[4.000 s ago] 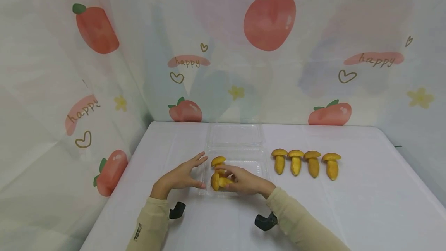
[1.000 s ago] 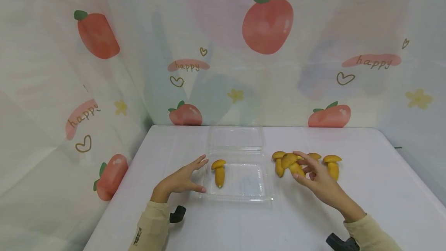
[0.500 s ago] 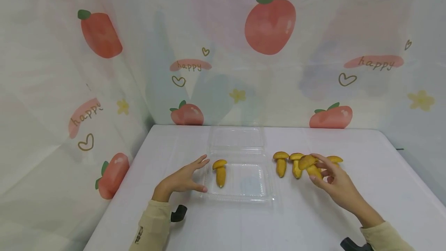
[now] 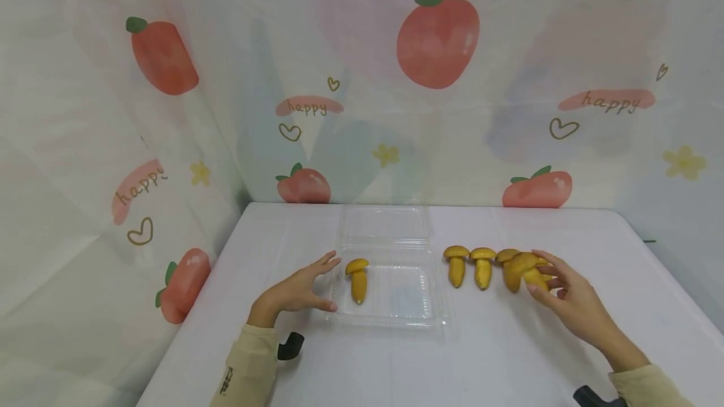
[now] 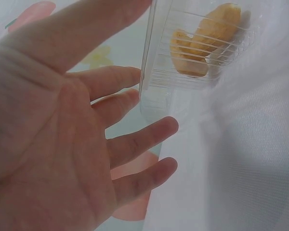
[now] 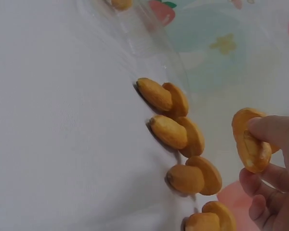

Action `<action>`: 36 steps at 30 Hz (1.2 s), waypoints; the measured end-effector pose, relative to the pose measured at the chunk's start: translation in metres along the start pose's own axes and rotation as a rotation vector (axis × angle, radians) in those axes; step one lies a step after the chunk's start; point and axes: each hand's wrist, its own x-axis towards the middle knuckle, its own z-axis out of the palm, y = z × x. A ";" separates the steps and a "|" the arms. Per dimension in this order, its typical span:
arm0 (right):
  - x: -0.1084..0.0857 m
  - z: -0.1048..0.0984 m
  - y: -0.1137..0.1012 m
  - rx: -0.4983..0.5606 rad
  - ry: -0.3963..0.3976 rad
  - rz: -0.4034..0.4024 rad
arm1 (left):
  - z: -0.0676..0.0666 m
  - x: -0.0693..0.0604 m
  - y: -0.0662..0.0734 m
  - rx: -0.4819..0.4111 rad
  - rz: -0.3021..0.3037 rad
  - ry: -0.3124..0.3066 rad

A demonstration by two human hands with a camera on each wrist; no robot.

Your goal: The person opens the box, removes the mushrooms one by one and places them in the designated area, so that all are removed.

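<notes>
The right hand (image 4: pixel 579 300) pinches one yellow mushroom, thumb on one side and fingers on the other. This held mushroom (image 4: pixel 523 269) is above the right part of the table (image 4: pixel 396 369). Its long axis runs slantwise, the cap pointing toward the far left corner and the stem toward the near right. In the right wrist view it is apart from the row beside it.

That row counts four mushrooms, right of the container, all with caps toward the table's far edge and stems toward the near edge. The first mushroom (image 4: pixel 455 269) and second mushroom (image 4: pixel 482 269) show whole; the held one partly covers the third mushroom (image 6: pixel 185 179) in the head view, and the fourth mushroom (image 6: pixel 204 222) is mostly hidden there.

One clear plastic container (image 4: pixel 396 294) sits left of the row, its single lid (image 4: pixel 384 225) folded back toward the far edge. Inside, by its left wall, lies one boxed mushroom (image 4: pixel 358 284), cap toward the far edge, stem toward the near edge. The count is six mushrooms in all.

The left hand (image 4: pixel 294 287) is at the container's left side, fingers spread and relaxed, grasping nothing; whether the fingertips touch the plastic I cannot tell.

Behind the table hangs a printed curtain (image 4: pixel 351 17).
</notes>
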 end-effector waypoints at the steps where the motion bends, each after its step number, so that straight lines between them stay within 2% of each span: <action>1: 0.000 -0.001 0.002 -0.005 0.000 0.009 | 0.000 0.000 0.000 -0.001 -0.001 -0.001; 6: -0.002 -0.007 0.010 -0.034 0.005 0.043 | 0.000 -0.001 0.000 -0.002 0.005 0.000; 17: -0.001 -0.017 0.029 -0.042 0.038 0.047 | 0.001 -0.001 0.000 -0.004 0.015 0.000; 32: 0.001 -0.021 0.048 -0.021 0.064 0.113 | 0.000 -0.002 0.000 -0.009 0.005 -0.003; 36: 0.003 -0.023 0.055 -0.017 0.067 0.151 | 0.000 -0.001 -0.001 -0.006 0.005 -0.002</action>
